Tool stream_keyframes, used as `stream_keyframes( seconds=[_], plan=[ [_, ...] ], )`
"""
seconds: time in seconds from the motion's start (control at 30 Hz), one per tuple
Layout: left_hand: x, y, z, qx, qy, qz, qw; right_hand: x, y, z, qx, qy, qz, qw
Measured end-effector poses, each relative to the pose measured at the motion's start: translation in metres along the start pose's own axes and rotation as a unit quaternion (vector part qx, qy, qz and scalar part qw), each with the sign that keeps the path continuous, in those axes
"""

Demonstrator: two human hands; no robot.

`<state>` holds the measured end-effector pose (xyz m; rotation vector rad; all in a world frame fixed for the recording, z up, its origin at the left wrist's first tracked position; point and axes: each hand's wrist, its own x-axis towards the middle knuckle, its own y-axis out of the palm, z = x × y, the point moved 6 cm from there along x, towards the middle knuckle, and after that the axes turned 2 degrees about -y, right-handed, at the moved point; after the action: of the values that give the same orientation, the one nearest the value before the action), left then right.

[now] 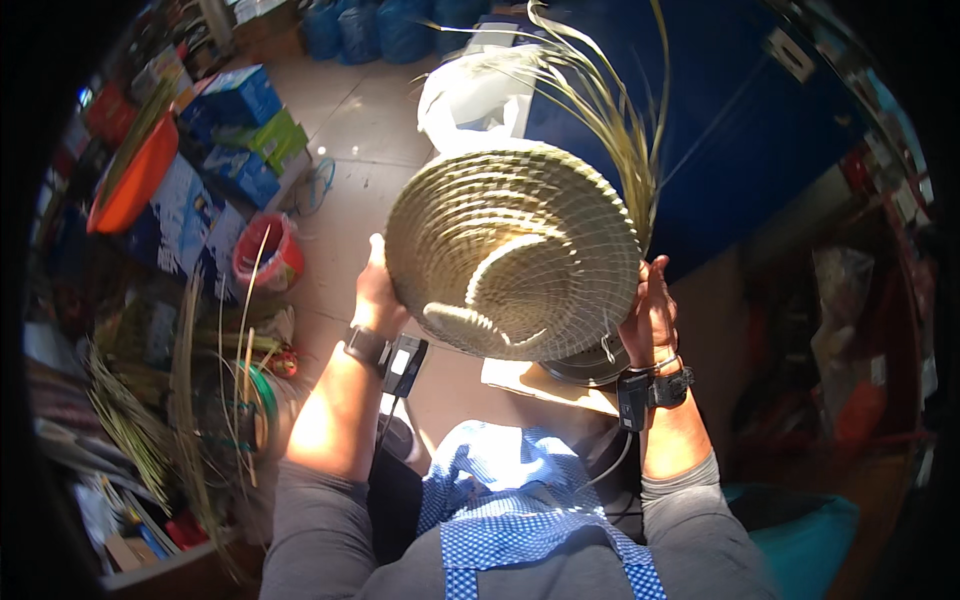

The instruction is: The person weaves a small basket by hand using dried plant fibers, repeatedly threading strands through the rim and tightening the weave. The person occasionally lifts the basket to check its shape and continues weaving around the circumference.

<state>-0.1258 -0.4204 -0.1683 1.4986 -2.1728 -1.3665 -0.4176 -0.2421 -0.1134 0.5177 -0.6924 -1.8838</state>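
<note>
A sunlit tiled floor (345, 135) is seen towards eleven o'clock. Near twelve, the woven basket (430, 205) is held up, its sides clasped by the left hand (378, 297) at its eight o'clock and the right hand (652, 318) at its four (some fingers are hidden). The wall looks largely formed; the loose strands (640, 185) towards one o'clock are seemingly left unworked. The mouth appears turned towards the wearer, the long axis laid roughly nine to three.

Far off, left of the middle, blue water jugs (360, 32) stand together on the tiled floor (365, 115), with a white plastic bag (462, 105) to their right and nearer. On the left, blue boxes (245, 97) and a green box (284, 141) sit beyond a red bucket (287, 266); an orange basin (143, 185) is farther left.
</note>
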Motion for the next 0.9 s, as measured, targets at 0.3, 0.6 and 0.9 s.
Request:
stream_keyframes(
  seconds=[0.3, 0.6, 0.9],
  plan=[
    [-0.005, -0.065, 0.043, 0.353, -0.010, 0.034, 0.935, -0.014, 0.026, 0.016, -0.079, -0.083, 0.042, 0.993],
    [-0.186, -0.172, 0.250, 0.686, -0.519, 0.274, 0.429, -0.016, 0.014, 0.042, -0.217, -0.142, 0.068, 0.963],
    [-0.132, -0.081, 0.090, 0.581, -0.038, -0.054, 0.811, -0.069, 0.058, 0.069, -0.283, -0.132, 0.162, 0.936]
  ],
)
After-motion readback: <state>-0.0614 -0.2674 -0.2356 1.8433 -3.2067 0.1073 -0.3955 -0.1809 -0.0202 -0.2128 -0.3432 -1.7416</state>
